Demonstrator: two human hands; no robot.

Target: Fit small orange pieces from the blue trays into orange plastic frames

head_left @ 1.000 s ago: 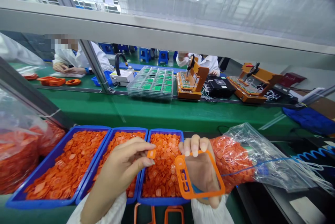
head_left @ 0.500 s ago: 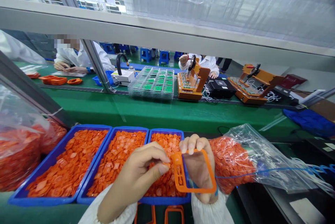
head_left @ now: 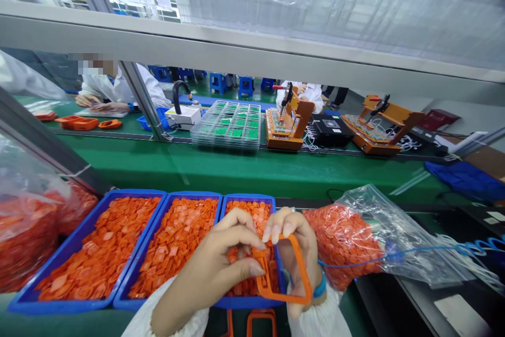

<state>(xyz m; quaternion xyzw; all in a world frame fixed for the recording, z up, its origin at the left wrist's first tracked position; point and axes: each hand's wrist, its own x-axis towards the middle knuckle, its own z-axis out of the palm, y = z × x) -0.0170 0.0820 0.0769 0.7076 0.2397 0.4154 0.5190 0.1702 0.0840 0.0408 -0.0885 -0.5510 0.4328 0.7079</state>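
An orange plastic frame (head_left: 302,268) with a large rectangular opening is tilted in my right hand (head_left: 303,237), whose fingers grip its top edge. My left hand (head_left: 221,258) reaches to the frame's narrow slotted end, thumb and fingertips bent together around it. What lies between those fingertips is hidden. Behind and below the hands is the right-hand blue tray (head_left: 248,303), full of small orange plastic pieces (head_left: 252,211). Parts of more orange frames (head_left: 261,316) show at the bottom edge, below the tray.
Two more blue trays (head_left: 59,305) of orange pieces stand to the left. Bags of orange pieces lie at the far left and at the right, the right bag (head_left: 343,237) near my hand. Beyond are a compartment tray (head_left: 229,126), orange fixtures (head_left: 288,126) and co-workers.
The frame has turned more edge-on and dropped slightly. My left fingertips have moved right, from beside the frame onto its slotted end; a small orange bit showed between them earlier.
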